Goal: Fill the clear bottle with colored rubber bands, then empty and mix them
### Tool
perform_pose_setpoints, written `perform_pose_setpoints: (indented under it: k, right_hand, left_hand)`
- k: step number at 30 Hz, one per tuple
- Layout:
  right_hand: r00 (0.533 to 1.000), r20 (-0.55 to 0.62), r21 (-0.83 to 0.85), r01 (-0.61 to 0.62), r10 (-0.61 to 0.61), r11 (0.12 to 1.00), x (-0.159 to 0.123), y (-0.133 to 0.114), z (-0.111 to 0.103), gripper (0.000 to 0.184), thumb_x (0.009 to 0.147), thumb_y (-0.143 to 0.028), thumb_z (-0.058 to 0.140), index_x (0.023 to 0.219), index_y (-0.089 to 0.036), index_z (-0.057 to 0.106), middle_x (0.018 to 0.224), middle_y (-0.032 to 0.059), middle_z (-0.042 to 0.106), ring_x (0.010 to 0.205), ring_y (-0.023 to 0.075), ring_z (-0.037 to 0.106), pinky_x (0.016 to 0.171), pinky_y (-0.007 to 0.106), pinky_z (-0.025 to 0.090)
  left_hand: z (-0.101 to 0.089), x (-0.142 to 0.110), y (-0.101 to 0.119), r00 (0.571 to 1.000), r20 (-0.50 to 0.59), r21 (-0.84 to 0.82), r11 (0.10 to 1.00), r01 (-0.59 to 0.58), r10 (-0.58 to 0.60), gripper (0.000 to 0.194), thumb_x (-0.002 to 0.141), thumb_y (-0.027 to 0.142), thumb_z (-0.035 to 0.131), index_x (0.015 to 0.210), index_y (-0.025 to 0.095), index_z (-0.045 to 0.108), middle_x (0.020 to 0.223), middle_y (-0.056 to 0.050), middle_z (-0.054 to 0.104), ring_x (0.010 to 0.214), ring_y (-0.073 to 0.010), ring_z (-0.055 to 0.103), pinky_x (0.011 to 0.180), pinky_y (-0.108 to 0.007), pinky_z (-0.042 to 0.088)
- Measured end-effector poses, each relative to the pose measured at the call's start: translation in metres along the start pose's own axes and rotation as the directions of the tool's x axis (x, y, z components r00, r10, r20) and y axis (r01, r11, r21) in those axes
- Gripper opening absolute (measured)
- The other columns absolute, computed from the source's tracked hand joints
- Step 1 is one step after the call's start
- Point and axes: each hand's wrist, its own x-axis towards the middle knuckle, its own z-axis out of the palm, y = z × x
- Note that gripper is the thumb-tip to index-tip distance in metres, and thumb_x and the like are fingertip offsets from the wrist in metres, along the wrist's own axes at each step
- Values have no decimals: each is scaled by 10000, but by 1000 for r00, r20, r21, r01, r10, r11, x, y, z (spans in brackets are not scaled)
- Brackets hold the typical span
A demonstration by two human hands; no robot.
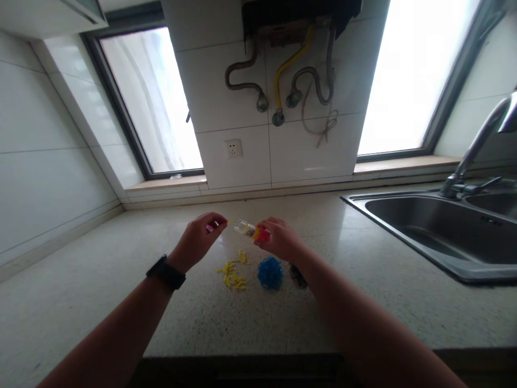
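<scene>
In my right hand (pixel 280 237) lies a small clear bottle (pixel 243 228), tilted on its side with its open end toward the left. Red and yellow bits show inside it near my fingers. My left hand (pixel 197 237) pinches a tiny yellow piece (pixel 229 221) just left of the bottle's mouth, apart from it. Something pink also shows at its fingers, too small to name. Below the hands, yellow pieces (pixel 233 276) are scattered on the counter. A round blue pile (pixel 270 273) sits beside them. A dark pile (pixel 298 276) is partly hidden by my right forearm.
The speckled stone counter (pixel 194 323) runs to a tiled wall with a socket (pixel 233 149). A steel sink (pixel 404 226) with a faucet (pixel 472 156) is at the right. Pipes (pixel 278 81) hang above, between two windows.
</scene>
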Motion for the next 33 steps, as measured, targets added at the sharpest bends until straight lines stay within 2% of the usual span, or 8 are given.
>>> perform_pose_setpoints:
  k: [5, 9, 13, 15, 17, 20, 24, 33]
  right_hand:
    - [999, 43, -6, 3, -3, 1000, 0, -6, 1, 373, 760, -379, 739, 1081, -212, 651, 998, 77, 623, 972, 224, 571, 875, 349, 412]
    - [998, 62, -21, 6, -5, 1000, -2, -7, 1, 355, 774, -383, 724, 1076, -212, 647, 990, 75, 622, 959, 219, 576, 850, 338, 416]
    - [998, 65, -39, 11, -8, 999, -3, -8, -1, 351, 788, -397, 710, 1076, -208, 643, 996, 72, 623, 955, 215, 580, 853, 335, 416]
    - [998, 56, -39, 8, -6, 999, -3, -7, -1, 352, 797, -403, 701, 1083, -206, 639, 1002, 73, 625, 952, 211, 581, 855, 333, 417]
    - [999, 43, -39, 1, 0, 999, -3, -6, -2, 347, 799, -401, 698, 1081, -207, 638, 1009, 72, 628, 950, 209, 581, 855, 331, 417]
    - [999, 33, -41, -10, 12, 999, -3, -4, -2, 341, 796, -411, 695, 1066, -209, 641, 1011, 67, 631, 945, 209, 581, 852, 330, 416]
    - [999, 41, -48, -28, 30, 998, -3, -3, -1, 347, 789, -431, 694, 1053, -210, 645, 994, 62, 633, 942, 213, 581, 842, 327, 415]
    - [997, 64, -64, -46, 50, 997, -4, -3, -1, 355, 779, -444, 700, 1043, -212, 649, 996, 58, 641, 937, 214, 588, 820, 321, 413]
  left_hand:
    - [7, -1, 7, 991, 102, 7, 996, -85, 84, 177, 897, 336, 592, 949, 207, 701, 894, -42, 692, 744, -140, 608, 669, -287, 499]
    - [12, -2, 9, 992, 114, -14, 999, -50, 51, 245, 875, 358, 637, 1075, 220, 667, 924, -36, 712, 769, -141, 630, 695, -289, 504]
    - [1, 1, 8, 986, 151, -31, 998, -62, 66, 240, 862, 386, 647, 1014, 201, 664, 912, -34, 705, 767, -133, 626, 692, -272, 488]
    - [-8, 3, 6, 967, 243, 7, 997, -77, 74, 264, 861, 439, 630, 916, 184, 668, 857, -36, 686, 743, -136, 606, 676, -270, 471]
    - [-16, 3, 3, 904, 427, 46, 997, -62, 37, 349, 825, 516, 641, 917, 181, 671, 865, -43, 680, 746, -150, 600, 667, -274, 460]
    - [-19, -2, -2, 745, 664, 126, 992, -32, -60, 539, 700, 598, 712, 1053, 192, 678, 975, -62, 682, 778, -179, 611, 686, -287, 453]
    - [-7, -12, -5, 644, 746, 247, 969, -30, -170, 820, 541, 602, 789, 1225, 181, 626, 1051, -91, 678, 809, -220, 617, 728, -313, 444]
    - [15, -17, -5, 684, 722, 240, 965, -106, -105, 456, 637, 440, 728, 1004, 172, 694, 935, -73, 681, 781, -215, 608, 691, -303, 443]
